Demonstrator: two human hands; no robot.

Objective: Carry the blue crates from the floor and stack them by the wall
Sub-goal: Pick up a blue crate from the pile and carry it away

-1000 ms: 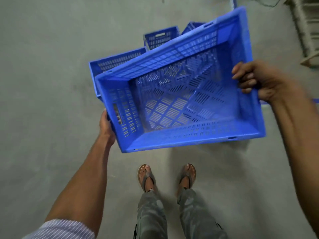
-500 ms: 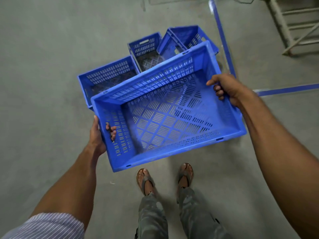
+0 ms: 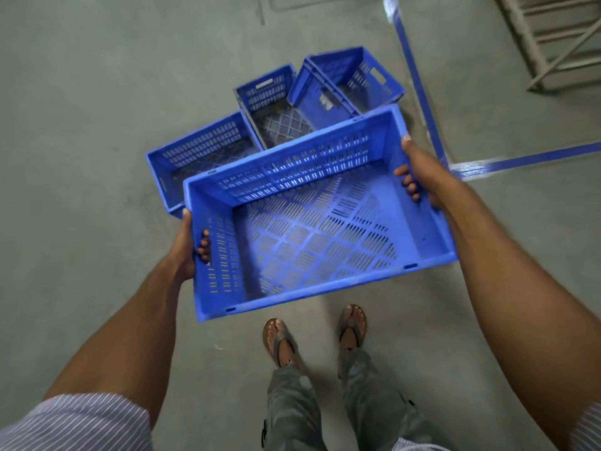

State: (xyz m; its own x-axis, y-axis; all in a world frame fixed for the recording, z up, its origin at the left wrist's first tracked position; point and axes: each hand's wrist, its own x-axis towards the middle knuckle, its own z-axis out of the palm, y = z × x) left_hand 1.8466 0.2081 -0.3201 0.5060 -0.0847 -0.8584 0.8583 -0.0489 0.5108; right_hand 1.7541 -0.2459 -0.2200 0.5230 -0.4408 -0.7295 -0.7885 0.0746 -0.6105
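Your left hand (image 3: pixel 187 245) grasping crate (image 3: pixel 312 222) at its left end, fingers through the handle slot, your right hand (image 3: pixel 419 170) grasping the right rim, crate held above your feet (image 3: pixel 312 336), three crates (image 3: pixel 201 151) on floor (image 3: pixel 81 125) beyond

Held crate (image 3: pixel 312 242): uniform bright blue. The walls carry rows of short vertical slots; the base carries slot groups set in a diamond lattice.

Left floor crate (image 3: pixel 201 148), middle floor crate (image 3: pixel 265 92), right floor crate (image 3: pixel 370 76): same blue, same slotted walls. The right one bears a pale patch on one wall.

Floor (image 3: pixel 97 92): plain dull grey, with faint darker marks.

Tape lines (image 3: pixel 419 92): blue, scuffed paler at their junction.

Sleeve (image 3: pixel 74 421): pale lilac-white, fine darker pinstripes.

Trousers (image 3: pixel 292 411): grey, mottled lighter and darker.

Sandals (image 3: pixel 276 336): brown soles, grey straps.

Metal frame (image 3: pixel 518 37): off-white.
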